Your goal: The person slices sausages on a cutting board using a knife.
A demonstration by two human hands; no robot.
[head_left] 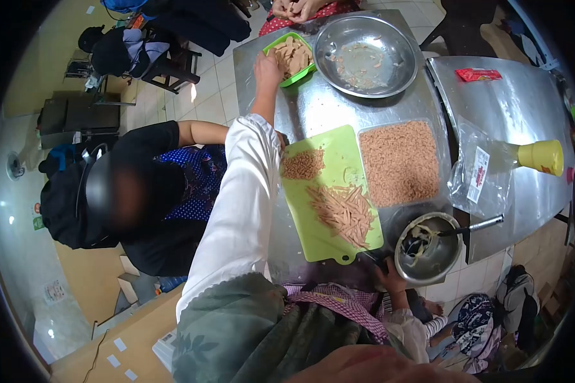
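My left hand (pixel 269 69) reaches over the near-left rim of a green tray (pixel 298 78) with sausage-like slices (pixel 294 56). Its fingers curl down among the slices; what they grip is hidden. Low on the right, my right hand (pixel 391 278) is wrapped around the dark handle of a knife, close beside a metal bowl (pixel 455 256). The knife is mostly in shadow. Between my arms lies a light green cutting board (pixel 298 214). It carries thin cut strips (pixel 345 214) and a small heap of diced bits (pixel 303 164).
A wide steel basin (pixel 410 70) with scraps and a container of diced pieces (pixel 399 163) stand on the steel table. Further right are a plastic bag (pixel 485 172), yellow cup (pixel 540 157) and red packet (pixel 478 75). A co-worker (pixel 153 185) stands left; another person's hands (pixel 297 9) are at the top.
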